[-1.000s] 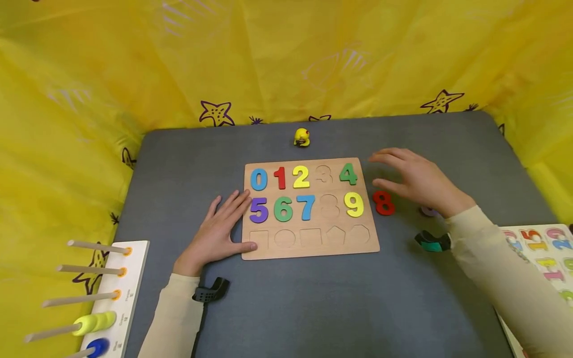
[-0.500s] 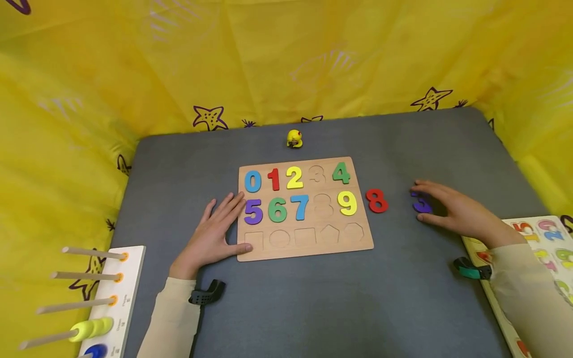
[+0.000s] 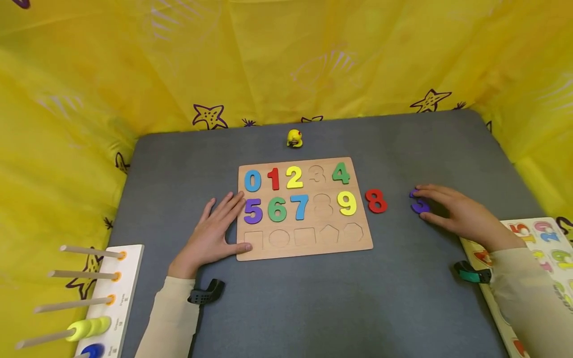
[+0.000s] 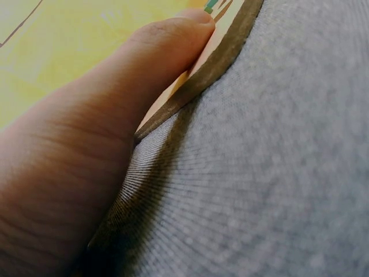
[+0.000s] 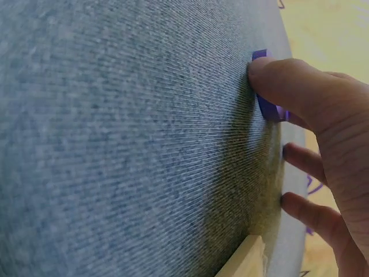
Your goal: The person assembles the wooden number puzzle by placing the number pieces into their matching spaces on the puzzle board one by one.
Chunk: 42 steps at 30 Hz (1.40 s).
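Observation:
A wooden number board (image 3: 286, 251) lies mid-table, with 0, 1, 2, 4, 5, 6, 7 and 9 seated; the outlines of 3 and 8 are bare. On its left edge rests my left hand (image 3: 208, 238), fingers spread and thumb on the lower left corner. In the left wrist view the thumb (image 4: 167, 49) lies along the board's edge. To the right, my right hand (image 3: 465, 216) pinches a purple number 3 (image 3: 421, 206) between thumb and index finger, partly covering it. A red number 8 (image 3: 376, 201) lies between the board and this hand.
A white counting stand (image 3: 118, 298) with wooden pegs and a few rings is at the lower left. Another number puzzle (image 3: 485, 283) lies at the right under the forearm. Behind the board sits a small yellow toy (image 3: 294, 138). Yellow cloth (image 3: 268, 59) surrounds the table.
My right hand has moved right and down from beside the red 8 to the purple 3 and closed its fingertips on it. The left hand has stayed on the board.

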Tool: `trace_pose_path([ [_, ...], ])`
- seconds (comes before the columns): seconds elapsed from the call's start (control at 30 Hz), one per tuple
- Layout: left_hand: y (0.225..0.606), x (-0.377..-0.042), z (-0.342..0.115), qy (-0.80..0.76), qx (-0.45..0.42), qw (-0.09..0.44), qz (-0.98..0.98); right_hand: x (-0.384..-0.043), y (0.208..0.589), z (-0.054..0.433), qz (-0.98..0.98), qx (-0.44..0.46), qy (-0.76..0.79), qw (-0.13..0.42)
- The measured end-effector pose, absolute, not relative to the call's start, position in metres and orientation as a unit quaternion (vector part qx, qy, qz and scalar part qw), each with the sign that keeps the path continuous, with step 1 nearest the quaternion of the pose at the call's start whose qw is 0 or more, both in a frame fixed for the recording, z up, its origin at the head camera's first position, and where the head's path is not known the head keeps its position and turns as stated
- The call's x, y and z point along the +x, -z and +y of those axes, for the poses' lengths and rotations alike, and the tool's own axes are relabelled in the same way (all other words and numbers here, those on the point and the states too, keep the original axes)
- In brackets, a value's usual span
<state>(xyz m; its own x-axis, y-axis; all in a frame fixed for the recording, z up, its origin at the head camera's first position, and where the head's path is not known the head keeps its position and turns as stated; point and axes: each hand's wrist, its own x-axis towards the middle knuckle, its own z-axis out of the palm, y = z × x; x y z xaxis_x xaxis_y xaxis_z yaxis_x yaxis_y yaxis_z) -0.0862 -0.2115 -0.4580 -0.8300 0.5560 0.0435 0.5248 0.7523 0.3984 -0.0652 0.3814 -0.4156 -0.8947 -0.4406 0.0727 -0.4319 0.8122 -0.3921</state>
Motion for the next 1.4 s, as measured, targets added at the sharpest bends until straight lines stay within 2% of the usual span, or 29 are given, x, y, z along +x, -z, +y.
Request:
trace_pose_path([
  [0.3,0.455,-0.087,-0.213,-0.203,0.290,0.043,0.934,-0.078,0.410,0.367,0.954,-0.236,0.184,-0.003],
  [0.5,0.456,-0.088,-0.214,-0.199,0.289,0.042,0.935,-0.102,0.398,0.340,0.945,-0.269,0.185,-0.028],
  [0.8,0.459,-0.084,-0.214,-0.204,0.281,0.048,0.936,-0.149,0.389,0.266,0.929,-0.332,0.166,0.004],
  [1.03,0.461,-0.084,-0.214,-0.205,0.282,0.041,0.936,-0.177,0.396,0.211,0.923,-0.352,0.150,0.044],
  [1.17,0.462,-0.084,-0.213,-0.207,0.290,0.037,0.933,-0.188,0.406,0.194,0.922,-0.354,0.144,0.065],
  [1.4,0.458,-0.085,-0.212,-0.201,0.299,0.029,0.933,-0.190,0.411,0.186,0.928,-0.346,0.124,0.058],
])
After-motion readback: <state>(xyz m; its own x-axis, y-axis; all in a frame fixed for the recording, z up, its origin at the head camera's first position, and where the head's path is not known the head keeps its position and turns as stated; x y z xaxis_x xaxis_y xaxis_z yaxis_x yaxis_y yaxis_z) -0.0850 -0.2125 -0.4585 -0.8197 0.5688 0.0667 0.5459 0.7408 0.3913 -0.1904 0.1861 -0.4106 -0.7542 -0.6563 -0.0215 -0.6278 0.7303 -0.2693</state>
